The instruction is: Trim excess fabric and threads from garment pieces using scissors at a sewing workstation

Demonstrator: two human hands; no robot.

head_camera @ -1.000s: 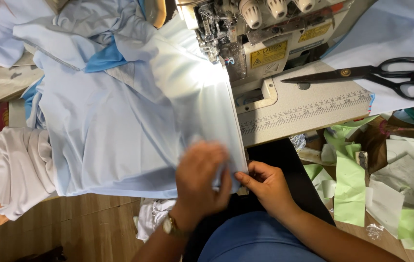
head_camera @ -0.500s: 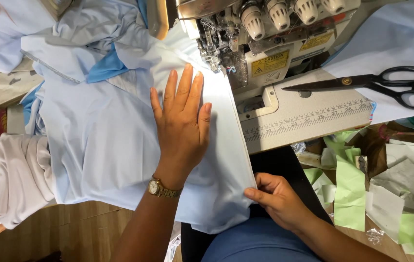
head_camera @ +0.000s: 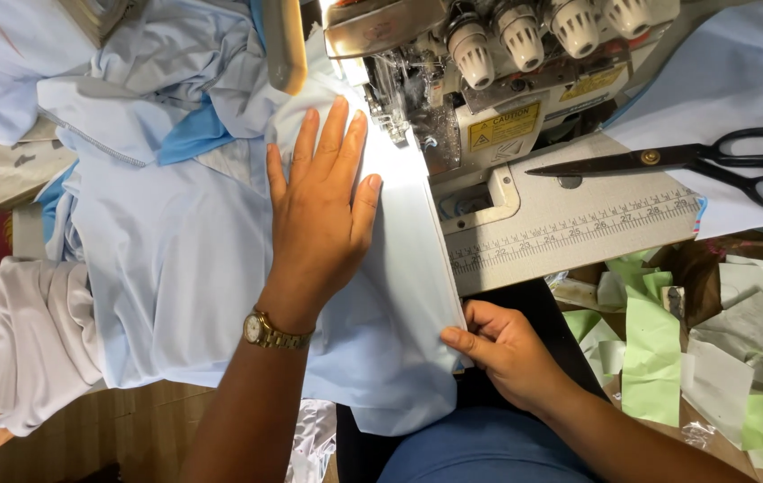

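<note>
Left hand (head_camera: 319, 201) lies flat with fingers spread on the pale blue cloth (head_camera: 185, 268), pressing it down just short of the sewing machine (head_camera: 489, 98), which looks meant to keep the layers from slipping; right hand (head_camera: 502, 349) pinches the near corner of the same cloth between thumb and fingers, holding the long folded edge taut and straight so it lines up towards the needle area beyond the left fingertips; the cloth runs from under the left palm down to the right hand's grip and drapes off the tabletop toward the person's lap. A gold wristwatch (head_camera: 270, 333) sits on the left wrist; black scissors (head_camera: 712, 161) lie well off beyond the right hand, on the machine bed beside another blue piece; green and grey paper scraps (head_camera: 712, 367) are heaped to the right of the right hand. The needle itself is lost in glare and metal parts; the machine's top is cut off by the frame; how many layers the fold holds cannot be told.
</note>
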